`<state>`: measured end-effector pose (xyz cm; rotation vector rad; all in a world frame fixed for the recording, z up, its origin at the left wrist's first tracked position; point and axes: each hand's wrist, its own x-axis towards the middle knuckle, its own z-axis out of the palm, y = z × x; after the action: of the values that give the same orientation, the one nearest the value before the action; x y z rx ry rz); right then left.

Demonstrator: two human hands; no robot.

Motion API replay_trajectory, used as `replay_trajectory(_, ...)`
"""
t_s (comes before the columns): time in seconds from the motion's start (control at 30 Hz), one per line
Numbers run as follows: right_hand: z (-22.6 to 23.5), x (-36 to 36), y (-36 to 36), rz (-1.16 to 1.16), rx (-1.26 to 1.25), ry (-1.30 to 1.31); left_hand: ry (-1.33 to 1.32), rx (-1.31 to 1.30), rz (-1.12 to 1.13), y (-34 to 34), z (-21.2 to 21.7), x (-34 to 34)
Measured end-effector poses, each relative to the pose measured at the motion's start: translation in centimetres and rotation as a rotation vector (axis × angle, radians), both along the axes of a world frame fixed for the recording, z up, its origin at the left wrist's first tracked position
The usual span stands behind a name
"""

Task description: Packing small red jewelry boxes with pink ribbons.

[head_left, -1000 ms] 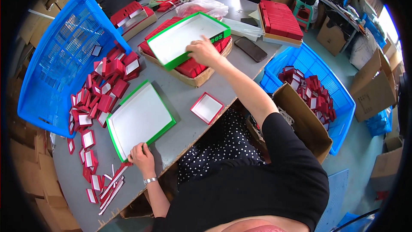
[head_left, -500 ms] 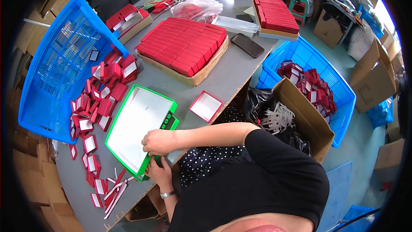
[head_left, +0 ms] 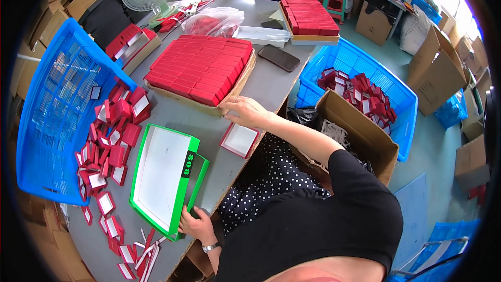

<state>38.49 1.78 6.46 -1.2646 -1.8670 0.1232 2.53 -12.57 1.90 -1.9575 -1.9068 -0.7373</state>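
Two hands busy: left hand (head_left: 195, 224) grips the green tray (head_left: 162, 177) at its near corner on the table (head_left: 261, 86), right hand (head_left: 245, 112) rests open on the cardboard tray (head_left: 229, 105) of red boxes (head_left: 201, 68). I'd steady both before sliding.

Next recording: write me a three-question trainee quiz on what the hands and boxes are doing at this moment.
1. True or false: the left hand grips the near corner of the green-edged white cardboard tray.
2. What does the right hand rest against?
A. the black phone
B. the edge of the shallow brown carton of red lidded boxes
C. the tilted blue plastic crate
3. Fill in: the small red-rimmed open box lies on the grey table just below the ____ hand.

Key: 1 true; 2 B; 3 right.
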Motion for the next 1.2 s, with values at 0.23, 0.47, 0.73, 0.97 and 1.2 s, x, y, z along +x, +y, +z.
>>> replay_trajectory(0.23, 0.0, 0.2, 1.0, -0.062, -0.183, -0.138, -0.019, -0.005, -0.003, -0.3, 0.0, 0.3)
replay_trajectory(0.47, -3.1, -0.2, 2.5, -0.137, -0.054, -0.053, 0.008, 0.026, -0.017, -0.1, 0.1, 0.5)
replay_trajectory(0.73, -3.4, 0.2, 2.8, -0.041, -0.043, 0.029, 0.013, 0.037, -0.006, 0.1, 0.0, 0.4)
replay_trajectory(0.97, -3.1, -0.1, 2.3, -0.039, -0.044, 0.046, 0.012, 0.049, -0.003, -0.3, 0.0, 0.2)
replay_trajectory(1.2, -3.0, 0.6, 2.0, -0.061, -0.051, 0.031, 0.0, 0.032, -0.017, 0.2, 0.0, 0.7)
